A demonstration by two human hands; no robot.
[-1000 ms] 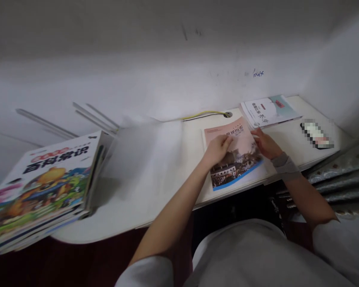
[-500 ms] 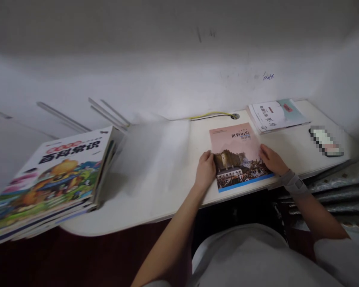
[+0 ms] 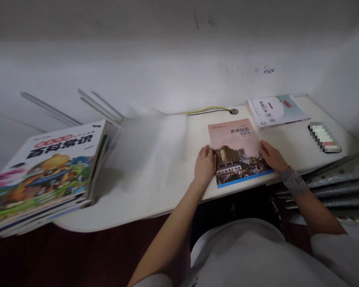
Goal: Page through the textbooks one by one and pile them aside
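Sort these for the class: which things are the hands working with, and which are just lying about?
In use:
pink book
left hand, at its left edge
right hand, at its right edge

Lying about:
stack of books
white-and-teal book
phone, screen pixelated
yellow cable

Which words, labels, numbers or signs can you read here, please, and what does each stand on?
"世界历史": title on the pink book.
"地图册", though blurred: beneath that title; its other print is too small.
"百科常识": on the colourful book at left; its red lettering is too blurred.
White-and-teal book: too small.
Blue handwriting on the wall: illegible.
Phone: pixelated.
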